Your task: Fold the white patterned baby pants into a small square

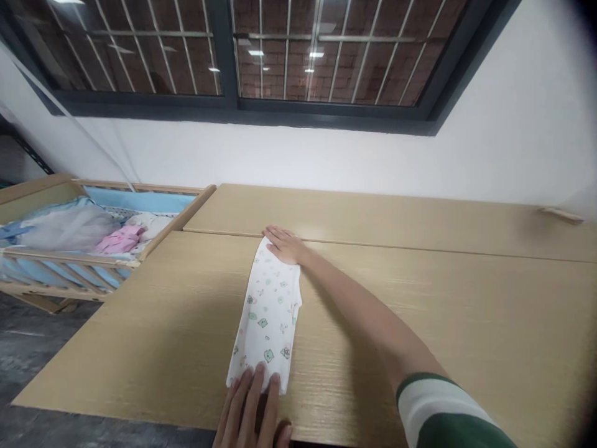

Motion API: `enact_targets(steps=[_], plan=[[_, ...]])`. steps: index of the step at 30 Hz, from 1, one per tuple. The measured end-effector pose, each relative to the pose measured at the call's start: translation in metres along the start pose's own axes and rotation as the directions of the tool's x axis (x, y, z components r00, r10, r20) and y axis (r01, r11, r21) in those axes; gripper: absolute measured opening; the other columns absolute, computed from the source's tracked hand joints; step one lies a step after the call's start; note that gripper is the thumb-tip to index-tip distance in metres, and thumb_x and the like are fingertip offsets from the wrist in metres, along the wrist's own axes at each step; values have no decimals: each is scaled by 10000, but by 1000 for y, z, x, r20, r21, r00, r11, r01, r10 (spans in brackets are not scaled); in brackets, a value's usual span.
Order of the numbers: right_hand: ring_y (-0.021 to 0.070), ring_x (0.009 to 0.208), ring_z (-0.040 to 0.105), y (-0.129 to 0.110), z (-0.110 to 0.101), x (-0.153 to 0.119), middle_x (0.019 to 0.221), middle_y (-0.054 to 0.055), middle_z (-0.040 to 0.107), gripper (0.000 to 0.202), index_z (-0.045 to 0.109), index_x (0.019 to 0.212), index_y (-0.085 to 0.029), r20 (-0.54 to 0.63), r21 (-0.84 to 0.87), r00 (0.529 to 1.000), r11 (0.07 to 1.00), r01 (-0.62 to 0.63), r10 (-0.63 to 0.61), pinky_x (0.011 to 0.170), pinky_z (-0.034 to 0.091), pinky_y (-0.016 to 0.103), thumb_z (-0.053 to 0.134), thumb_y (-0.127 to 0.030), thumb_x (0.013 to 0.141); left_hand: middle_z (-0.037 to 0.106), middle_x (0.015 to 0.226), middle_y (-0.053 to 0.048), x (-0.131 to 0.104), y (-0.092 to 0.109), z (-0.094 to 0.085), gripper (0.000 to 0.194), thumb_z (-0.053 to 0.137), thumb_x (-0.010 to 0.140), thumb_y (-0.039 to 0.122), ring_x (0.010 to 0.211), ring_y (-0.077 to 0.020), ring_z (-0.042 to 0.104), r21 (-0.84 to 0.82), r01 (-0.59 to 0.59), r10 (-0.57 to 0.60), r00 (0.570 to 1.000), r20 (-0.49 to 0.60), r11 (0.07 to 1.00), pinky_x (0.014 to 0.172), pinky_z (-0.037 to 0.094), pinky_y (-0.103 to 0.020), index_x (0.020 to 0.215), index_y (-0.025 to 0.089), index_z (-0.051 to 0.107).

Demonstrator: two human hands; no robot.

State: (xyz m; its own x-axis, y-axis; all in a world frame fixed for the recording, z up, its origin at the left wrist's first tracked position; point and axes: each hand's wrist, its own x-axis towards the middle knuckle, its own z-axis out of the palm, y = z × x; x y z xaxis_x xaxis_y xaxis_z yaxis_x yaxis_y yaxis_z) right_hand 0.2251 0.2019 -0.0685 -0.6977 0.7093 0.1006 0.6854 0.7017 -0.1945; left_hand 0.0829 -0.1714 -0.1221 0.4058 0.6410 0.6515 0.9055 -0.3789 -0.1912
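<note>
A pair of white baby pants (270, 311), folded lengthwise, lies flat on a light wooden tabletop (373, 348). Small green animal and leaf prints cover the cloth. At the far end, my right hand (284, 244) rests flat over the top edge, fingers stretched out to the left. My left hand (252, 410) is at the near end, its fingers apart and the fingertips over the bottom edge of the pants. Part of that hand is cut off by the frame's lower edge. Neither hand grips the cloth.
A wooden crib (161, 233) with blue lining stands left of the table, holding a pink cloth (122, 239) and white netting (74, 227). A seam crosses the tabletop. Against the wall at the far right lies a small wooden piece (561, 215). A barred window (228, 109) is above.
</note>
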Motion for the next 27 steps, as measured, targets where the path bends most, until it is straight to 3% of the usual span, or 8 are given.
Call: enact_targets(steps=[6,9,11,14,17,20,24,27], plan=[[324,1542,185,-39,-17,-22,1653,210,237,578,343,1545,-47,-227,-177,973,984,-2,-38,1248,122,476,395,-243,1004,658,1317,-154,22,-9,-26,411,553,936,265,1189,-297,637,-199,20,-11,999,46,980,1005,555,-419,1320,130,606],[342,1433,382,-76,-26,-63,1548,206,430,513,443,1484,-99,-254,-115,962,991,73,-100,1170,297,530,433,-206,982,690,1247,-108,30,-29,-37,320,519,958,202,1161,-236,651,-410,27,28,992,127,912,1018,555,-364,1258,171,624],[300,1182,597,-102,-31,-102,1274,177,656,396,579,1347,-119,-172,30,974,988,152,-144,1028,464,488,394,-255,1024,691,1232,-95,31,-42,-42,279,525,969,199,1169,-225,646,-498,58,43,981,189,865,1017,557,-363,1228,194,626],[231,961,680,-138,-39,-168,1023,83,742,370,700,1145,-188,9,208,937,917,340,-349,937,532,432,349,-270,1059,656,1303,-104,27,-53,-44,330,588,965,267,1237,-255,606,-525,87,54,968,246,847,1040,547,-411,1289,207,597],[235,1181,641,-163,-47,-226,1225,82,720,354,644,1309,-214,22,260,921,892,371,-389,1078,475,430,439,-333,1047,644,1330,-110,20,-56,-44,448,621,961,328,1243,-256,601,-521,54,100,960,262,852,1045,548,-399,1384,200,547],[268,1427,456,-176,-47,-267,1508,90,529,572,477,1509,-230,48,224,935,916,333,-351,1201,370,438,537,-487,1001,683,1268,-73,18,-56,-46,366,534,997,204,1186,-206,634,-531,-27,166,962,215,847,1062,531,-354,1360,211,574],[240,1400,497,-181,-29,-298,1512,53,515,555,374,1572,-281,14,156,937,926,343,-349,1204,388,430,492,-281,1030,733,1135,-30,25,-56,-57,381,364,1027,80,1052,-150,679,-606,-137,286,945,156,783,1038,523,-284,1262,219,630],[229,1298,594,-183,-17,-310,1412,49,621,480,488,1497,-292,-78,158,934,921,356,-348,1150,450,421,461,-189,1029,742,1037,-28,33,-50,-65,316,411,1032,108,929,-149,687,-731,-62,318,923,218,680,908,563,-237,1192,233,653]])
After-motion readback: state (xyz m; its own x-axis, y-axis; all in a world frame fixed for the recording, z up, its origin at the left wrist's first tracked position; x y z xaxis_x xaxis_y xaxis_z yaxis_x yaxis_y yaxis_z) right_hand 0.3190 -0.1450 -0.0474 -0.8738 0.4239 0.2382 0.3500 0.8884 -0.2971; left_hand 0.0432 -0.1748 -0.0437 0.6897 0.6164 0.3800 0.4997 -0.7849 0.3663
